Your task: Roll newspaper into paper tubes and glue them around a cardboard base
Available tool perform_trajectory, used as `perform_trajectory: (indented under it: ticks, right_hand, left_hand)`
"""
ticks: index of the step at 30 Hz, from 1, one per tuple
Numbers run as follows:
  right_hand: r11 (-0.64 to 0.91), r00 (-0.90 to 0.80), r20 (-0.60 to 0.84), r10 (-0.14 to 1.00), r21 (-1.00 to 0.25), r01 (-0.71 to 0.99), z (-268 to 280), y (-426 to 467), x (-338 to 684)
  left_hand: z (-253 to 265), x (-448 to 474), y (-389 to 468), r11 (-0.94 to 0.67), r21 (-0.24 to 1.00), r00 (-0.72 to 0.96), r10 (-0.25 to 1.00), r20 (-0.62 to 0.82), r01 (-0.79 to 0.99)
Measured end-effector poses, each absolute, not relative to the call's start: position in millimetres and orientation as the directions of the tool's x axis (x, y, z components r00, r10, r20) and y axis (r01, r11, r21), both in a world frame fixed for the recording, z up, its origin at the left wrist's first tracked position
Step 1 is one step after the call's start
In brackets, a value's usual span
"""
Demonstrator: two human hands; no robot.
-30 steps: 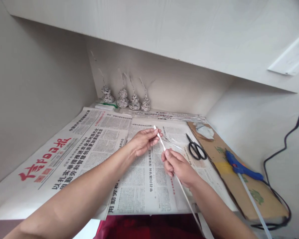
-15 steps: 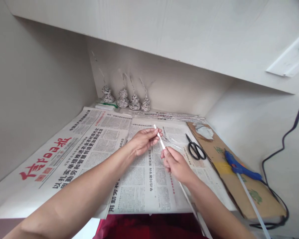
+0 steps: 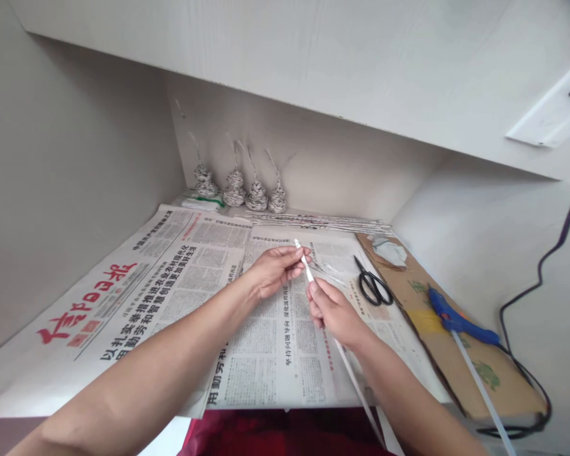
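Note:
A long, thin white paper strip point(image 3: 308, 271) runs slantwise between my hands above the newspaper point(image 3: 275, 354). Near its upper end, the thumb and fingers of my left hand point(image 3: 276, 270) pinch it, and a short white tip sticks out beyond them. Lower down, my right hand point(image 3: 333, 310) is closed round the same strip. The strip's tail hangs from below this hand over the table's front edge towards my lap. Black-handled scissors point(image 3: 373, 286) lie on the newspaper to the right of my hands. Some thin, pale strips point(image 3: 330, 273) lie behind my right hand.
Several gourd-shaped woven paper pieces point(image 3: 234, 190) stand along the back wall. Beside them lies a bundle of thin paper rods point(image 3: 323, 221). On the right, a blue glue gun point(image 3: 460, 323) with a black cord rests on cardboard point(image 3: 491, 396). A slanted panel point(image 3: 304, 57) overhangs the table.
Both hands keep their grip and have barely moved. The strip has turned slightly between the fingers, and its hanging tail has swung a little to the left.

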State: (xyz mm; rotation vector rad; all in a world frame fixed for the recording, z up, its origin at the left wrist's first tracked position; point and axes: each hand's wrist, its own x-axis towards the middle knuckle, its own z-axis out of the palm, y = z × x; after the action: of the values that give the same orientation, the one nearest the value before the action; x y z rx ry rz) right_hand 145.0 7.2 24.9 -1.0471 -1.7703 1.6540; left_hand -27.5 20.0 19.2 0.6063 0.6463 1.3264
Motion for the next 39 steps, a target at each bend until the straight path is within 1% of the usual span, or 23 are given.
perform_trajectory:
  ticks: [1, 3, 4, 5, 6, 7, 8, 9, 10, 11, 12, 13, 14, 15, 16, 18, 19, 22, 24, 26, 33, 37, 39]
  right_hand:
    - [-0.196, -0.660, -0.222, 0.718, -0.974, 0.114, 27, 8, 146]
    - [-0.452, -0.783, -0.273, 0.559, -0.892, -0.012, 32, 11, 147]
    - [-0.519, -0.815, -0.271, 0.513, -0.854, -0.043, 33, 11, 147]
    - [-0.546, -0.827, -0.270, 0.493, -0.836, -0.053, 33, 12, 147]
    - [-0.535, -0.820, -0.271, 0.504, -0.843, -0.051, 32, 12, 147]
    - [-0.486, -0.792, -0.272, 0.547, -0.873, -0.036, 31, 11, 146]
    - [-0.395, -0.740, -0.264, 0.619, -0.919, -0.002, 29, 11, 145]
    - [-0.263, -0.669, -0.230, 0.707, -0.963, 0.054, 26, 10, 145]
    - [-0.101, -0.589, -0.159, 0.792, -0.986, 0.131, 24, 8, 145]
    - [0.061, -0.517, -0.063, 0.854, -0.974, 0.219, 22, 7, 145]
    - [0.191, -0.468, 0.031, 0.883, -0.935, 0.299, 21, 6, 145]
    - [0.271, -0.445, 0.094, 0.891, -0.896, 0.353, 20, 6, 145]
    - [0.295, -0.444, 0.112, 0.889, -0.882, 0.369, 20, 5, 146]
    - [0.267, -0.458, 0.086, 0.885, -0.899, 0.347, 20, 5, 146]
    - [0.194, -0.483, 0.029, 0.875, -0.936, 0.295, 20, 5, 146]
    - [-0.034, -0.571, -0.105, 0.814, -0.990, 0.135, 22, 5, 146]
    - [-0.159, -0.627, -0.155, 0.763, -0.986, 0.050, 24, 6, 146]
    - [-0.462, -0.773, -0.214, 0.598, -0.880, -0.114, 29, 8, 148]
    - [-0.561, -0.822, -0.211, 0.530, -0.813, -0.153, 30, 10, 149]
    - [-0.589, -0.835, -0.201, 0.513, -0.790, -0.171, 29, 12, 150]
    - [-0.594, -0.823, -0.186, 0.536, -0.776, -0.211, 20, 14, 151]
    - [-0.577, -0.810, -0.199, 0.551, -0.793, -0.198, 21, 14, 151]
    - [-0.530, -0.779, -0.211, 0.590, -0.830, -0.176, 20, 13, 150]
  left_hand:
    - [19, -28, 20, 0.147, 0.721, 0.136, 0.988, -0.074, -0.677]
    - [20, -28, 19, 0.151, 0.708, 0.155, 0.986, -0.059, -0.690]
    - [20, -28, 19, 0.151, 0.703, 0.157, 0.986, -0.056, -0.695]
    - [20, -28, 20, 0.150, 0.700, 0.153, 0.987, -0.059, -0.698]
    - [20, -28, 20, 0.147, 0.700, 0.143, 0.988, -0.065, -0.699]
    - [20, -28, 20, 0.145, 0.703, 0.131, 0.989, -0.075, -0.696]
    - [20, -28, 21, 0.143, 0.709, 0.115, 0.990, -0.087, -0.691]
    - [19, -27, 21, 0.140, 0.716, 0.098, 0.990, -0.100, -0.684]
    - [19, -27, 21, 0.137, 0.723, 0.083, 0.991, -0.110, -0.678]
    - [19, -27, 22, 0.134, 0.729, 0.070, 0.991, -0.118, -0.672]
    - [19, -26, 22, 0.132, 0.733, 0.062, 0.991, -0.121, -0.667]
    - [18, -26, 22, 0.129, 0.735, 0.058, 0.991, -0.122, -0.665]
    - [18, -26, 22, 0.128, 0.735, 0.060, 0.991, -0.118, -0.665]
    - [18, -25, 22, 0.127, 0.734, 0.064, 0.991, -0.114, -0.667]
    - [17, -25, 22, 0.127, 0.733, 0.069, 0.992, -0.109, -0.668]
    - [17, -25, 22, 0.125, 0.731, 0.079, 0.992, -0.097, -0.671]
    - [16, -26, 22, 0.124, 0.729, 0.083, 0.992, -0.092, -0.673]
    - [16, -26, 22, 0.126, 0.720, 0.098, 0.992, -0.081, -0.682]
    - [17, -27, 22, 0.130, 0.718, 0.112, 0.991, -0.073, -0.684]
    - [17, -26, 21, 0.136, 0.723, 0.133, 0.989, -0.062, -0.677]
    - [20, -25, 18, 0.154, 0.746, 0.194, 0.980, -0.035, -0.648]
    - [19, -27, 17, 0.169, 0.760, 0.221, 0.975, -0.034, -0.627]
    - [19, -27, 17, 0.181, 0.768, 0.242, 0.970, -0.034, -0.615]
